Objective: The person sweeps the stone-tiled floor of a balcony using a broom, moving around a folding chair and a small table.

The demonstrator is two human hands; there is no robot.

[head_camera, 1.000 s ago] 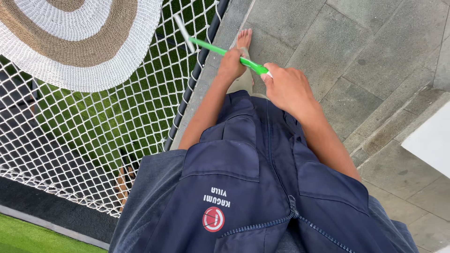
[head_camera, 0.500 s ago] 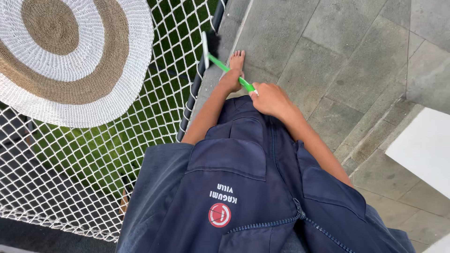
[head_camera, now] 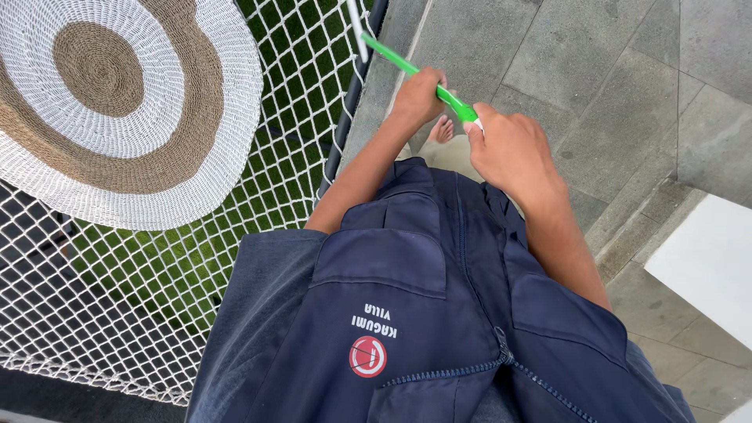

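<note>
Both my hands grip one thin bright green pole (head_camera: 395,61) that slants up and left toward the top edge of the view. My left hand (head_camera: 419,94) is wrapped around it further along, my right hand (head_camera: 513,149) clasps its near end. The pole's far end passes over the edge of a white rope net (head_camera: 290,94); its tip is cut off by the frame. A bare foot (head_camera: 442,129) shows on the grey stone paving (head_camera: 548,55) below my hands. My dark blue zipped jacket (head_camera: 423,313) fills the lower view.
A round woven mat (head_camera: 117,110) with white and tan rings lies on the net at the left. Green grass shows far below through the mesh. A dark metal rail (head_camera: 348,102) borders the net. A white slab (head_camera: 705,258) sits at the right.
The view has shifted and my hands now sit higher and closer, both still on the green pole. The round mat has come further into view at the left.
</note>
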